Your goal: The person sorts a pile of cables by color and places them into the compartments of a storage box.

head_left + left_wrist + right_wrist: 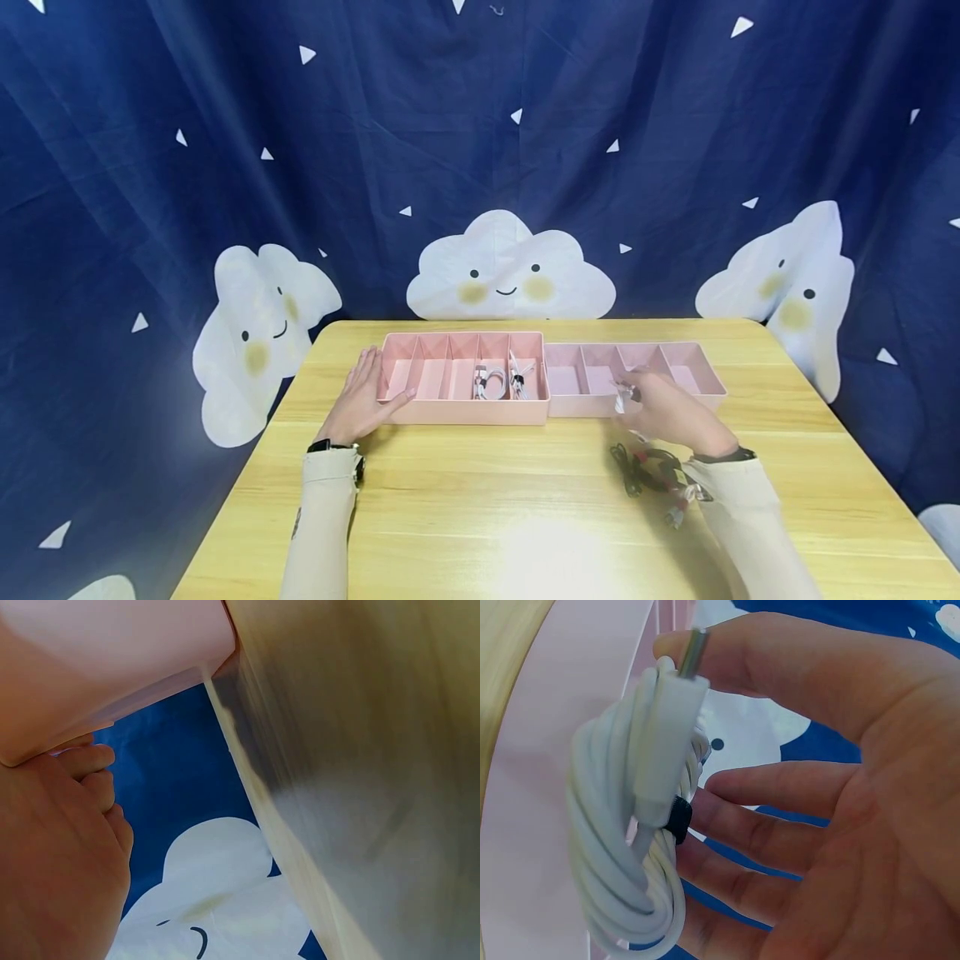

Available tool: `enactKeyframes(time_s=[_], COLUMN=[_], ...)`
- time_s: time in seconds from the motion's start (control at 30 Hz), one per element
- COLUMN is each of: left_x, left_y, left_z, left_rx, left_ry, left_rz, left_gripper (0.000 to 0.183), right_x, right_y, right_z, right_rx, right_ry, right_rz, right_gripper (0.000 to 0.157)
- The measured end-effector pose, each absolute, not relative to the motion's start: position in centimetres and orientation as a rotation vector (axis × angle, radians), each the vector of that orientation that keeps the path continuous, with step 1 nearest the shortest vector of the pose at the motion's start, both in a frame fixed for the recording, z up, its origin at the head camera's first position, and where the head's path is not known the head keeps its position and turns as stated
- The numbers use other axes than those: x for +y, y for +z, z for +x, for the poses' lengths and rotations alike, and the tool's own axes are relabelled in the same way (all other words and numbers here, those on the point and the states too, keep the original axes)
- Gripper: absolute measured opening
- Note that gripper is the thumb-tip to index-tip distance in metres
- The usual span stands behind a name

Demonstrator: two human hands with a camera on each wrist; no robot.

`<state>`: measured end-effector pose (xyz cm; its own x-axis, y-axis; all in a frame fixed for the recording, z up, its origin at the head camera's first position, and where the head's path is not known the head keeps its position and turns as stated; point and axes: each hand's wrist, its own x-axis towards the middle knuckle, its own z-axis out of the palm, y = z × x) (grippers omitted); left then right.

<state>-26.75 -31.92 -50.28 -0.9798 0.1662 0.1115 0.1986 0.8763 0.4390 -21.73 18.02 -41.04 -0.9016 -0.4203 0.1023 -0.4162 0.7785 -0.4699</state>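
My right hand (663,408) holds a coiled white charging cable (619,817) bound with a black tie (678,819), over the front wall of the lilac-pink divided box (577,407). In the right wrist view the cable's metal-tipped plug points up, beside the thumb, and the other fingers lie behind the coil. My left hand (363,404) rests at the left end of the salmon-pink divided box (465,412), with its fingers along the end wall and its thumb over the front rim. Two bundled white cables, a coil (491,383) and another bundle (519,383), lie in that box's two rightmost compartments.
A black cable bundle (651,471) lies on the wooden table (450,500) below the right wrist, with pale plugs (678,508) near the sleeve. The two boxes stand side by side towards the table's back edge. A blue cloud-print curtain (480,167) hangs behind.
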Motion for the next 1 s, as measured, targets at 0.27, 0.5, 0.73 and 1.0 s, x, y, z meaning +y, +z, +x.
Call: enactKeyframes(time_s=[0.27, 0.5, 0.73, 1.0], left_x=[-31.9, -31.9, -32.0, -32.0], left_y=[-50.3, -50.3, -50.4, -50.4], left_z=[-26.7, -26.8, -26.8, -26.8], left_rx=[-2.981, -2.979, -2.989, -2.989], left_ry=[-0.712, -0.708, -0.709, -0.714], left_rz=[-0.284, -0.283, -0.273, -0.274], left_gripper=[0.116, 0.116, 0.116, 0.117], right_x=[17.4, 16.8, 16.2, 15.5], right_y=[-40.7, -40.3, -40.1, -39.9], right_z=[-22.1, -22.5, -22.9, -23.2], right_rx=[2.929, 2.923, 2.926, 2.917], right_ry=[-0.791, -0.753, -0.771, -0.747], right_rz=[-0.694, -0.639, -0.674, -0.659], right_gripper=[0.06, 0.067, 0.06, 0.069])
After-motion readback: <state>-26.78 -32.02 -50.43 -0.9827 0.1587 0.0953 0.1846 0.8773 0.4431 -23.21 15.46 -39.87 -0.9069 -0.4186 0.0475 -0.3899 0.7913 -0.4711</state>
